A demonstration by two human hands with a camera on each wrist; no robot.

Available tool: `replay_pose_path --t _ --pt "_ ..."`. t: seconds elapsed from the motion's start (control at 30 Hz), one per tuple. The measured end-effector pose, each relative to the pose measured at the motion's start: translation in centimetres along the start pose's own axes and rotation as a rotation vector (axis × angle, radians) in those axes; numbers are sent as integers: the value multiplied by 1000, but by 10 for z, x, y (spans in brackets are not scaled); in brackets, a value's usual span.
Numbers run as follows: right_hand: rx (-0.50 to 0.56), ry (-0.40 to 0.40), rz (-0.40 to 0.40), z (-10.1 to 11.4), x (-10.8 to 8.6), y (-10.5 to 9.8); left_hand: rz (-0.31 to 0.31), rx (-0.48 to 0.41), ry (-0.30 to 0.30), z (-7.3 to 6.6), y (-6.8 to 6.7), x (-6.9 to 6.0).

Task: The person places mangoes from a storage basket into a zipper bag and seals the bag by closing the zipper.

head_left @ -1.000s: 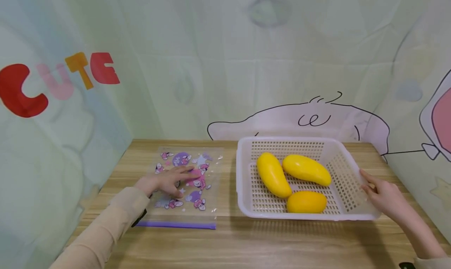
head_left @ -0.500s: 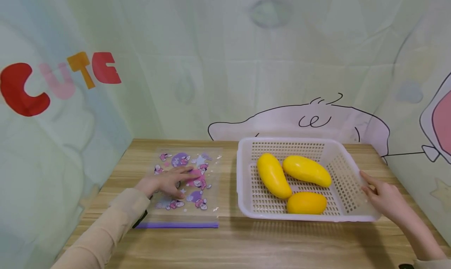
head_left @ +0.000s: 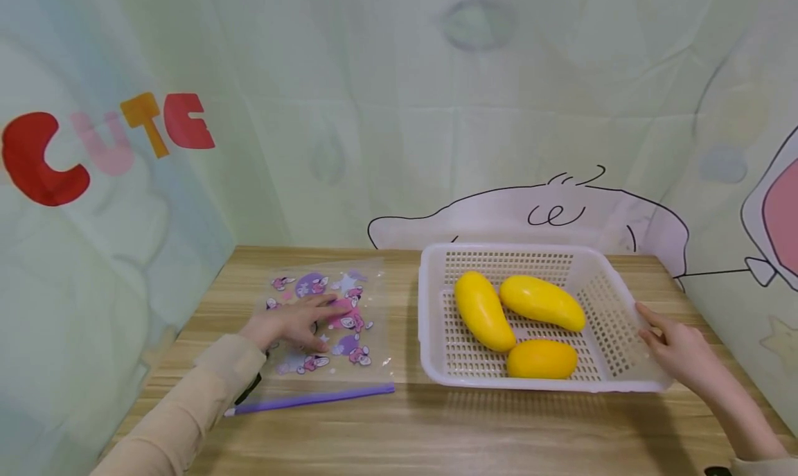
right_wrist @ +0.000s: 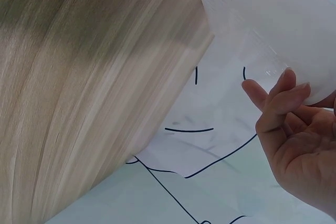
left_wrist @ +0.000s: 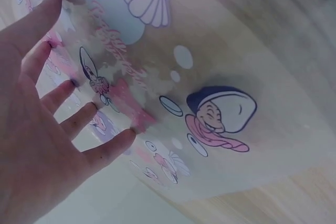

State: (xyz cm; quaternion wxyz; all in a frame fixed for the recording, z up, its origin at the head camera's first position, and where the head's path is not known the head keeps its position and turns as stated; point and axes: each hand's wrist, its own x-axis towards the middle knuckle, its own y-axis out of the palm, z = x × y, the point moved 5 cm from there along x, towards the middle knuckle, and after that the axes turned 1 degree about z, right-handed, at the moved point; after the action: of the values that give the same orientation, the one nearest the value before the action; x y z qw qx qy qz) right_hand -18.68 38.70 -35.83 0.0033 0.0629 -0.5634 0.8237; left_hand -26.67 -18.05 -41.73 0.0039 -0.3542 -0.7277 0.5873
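Seems to be at a stage of managing two things at once: touching the clear printed bag (head_left: 349, 323), at left on the worktop (head_left: 474, 441), with the left hand (head_left: 289, 323), and holding the white basket (head_left: 536, 384) at right by its right side with the right hand (head_left: 679, 348). On the left, fingers (left_wrist: 107, 153) spread and fairly straight, tips against the film, gripping nothing; purple strip (head_left: 312, 400) aslant at the bag's near edge. On the right, fingers (right_wrist: 283, 100) curled at the basket's edge, gripping it. Inside the basket, left mango (head_left: 483, 311), far mango (head_left: 542, 303) and near mango (head_left: 542, 359), all yellow. Impossible to tell whether flat on the worktop or slightly raised. Probably called for next: pressing or pinching the thin film firmly enough to control it, and holding the basket level to avoid rolling the fruit.
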Motion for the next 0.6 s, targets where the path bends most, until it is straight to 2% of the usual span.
replay_pose_path --t 0.6 --pt "-11 11 11 0 0 0 -39 14 -44 0 0 -1"
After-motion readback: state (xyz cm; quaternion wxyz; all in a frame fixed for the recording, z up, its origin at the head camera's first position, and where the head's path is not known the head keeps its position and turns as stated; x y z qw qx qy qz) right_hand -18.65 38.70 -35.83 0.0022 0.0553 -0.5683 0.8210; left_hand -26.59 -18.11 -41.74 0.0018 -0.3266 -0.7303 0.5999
